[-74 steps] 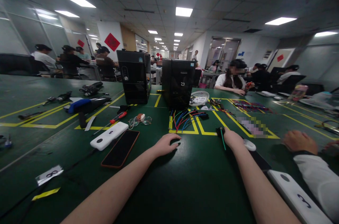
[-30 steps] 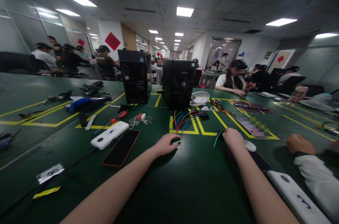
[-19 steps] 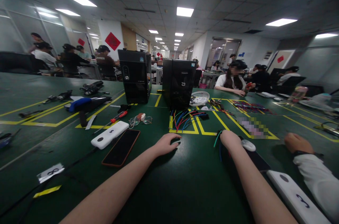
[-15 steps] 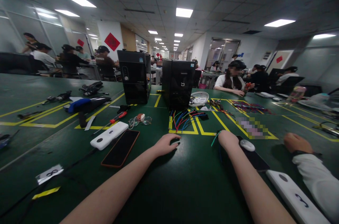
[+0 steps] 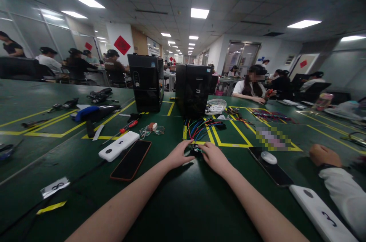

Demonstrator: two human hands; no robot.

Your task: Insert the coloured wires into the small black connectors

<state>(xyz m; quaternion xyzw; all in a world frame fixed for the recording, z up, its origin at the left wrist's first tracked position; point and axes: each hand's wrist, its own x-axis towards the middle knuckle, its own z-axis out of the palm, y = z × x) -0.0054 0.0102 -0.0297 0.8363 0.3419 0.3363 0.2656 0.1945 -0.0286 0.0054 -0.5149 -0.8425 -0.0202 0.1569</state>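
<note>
Black wired piece [image 5: 195, 150] has moved leftward; right fingers [image 5: 206, 147] grasp it, left fingers [image 5: 184, 144] curl beside, grip unclear.

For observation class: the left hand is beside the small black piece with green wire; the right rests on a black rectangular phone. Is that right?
No: the head view shows the right hand at the small black piece too; the rest stands.

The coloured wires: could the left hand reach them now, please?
Probably yes: the coloured wires lie just beyond the left hand, nothing visibly blocking, though a dark piece sits beside that hand.
</note>
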